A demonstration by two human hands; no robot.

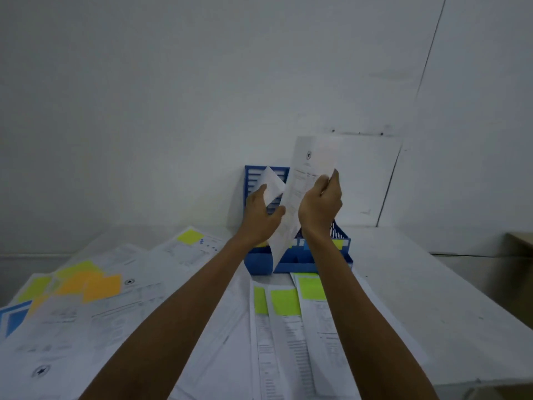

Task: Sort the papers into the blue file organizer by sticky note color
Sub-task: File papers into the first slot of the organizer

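The blue file organizer [288,259] stands at the table's far edge against the wall. Both my hands hold one printed white sheet [310,166] upright above it, its lower end dipping into the organizer. My right hand [321,206] grips the sheet's right edge with curled fingers. My left hand [264,215] holds its left side, where a corner is folded back. No sticky note shows on this sheet from here. Yellow notes [337,244] show inside the organizer.
Papers with orange sticky notes [101,287] and yellow-green ones [190,236] fan out on the left of the white table. Three sheets with yellow-green notes [285,301] lie below the organizer. A blue item [13,316] sits at the left edge. Bare table [432,298] on the right.
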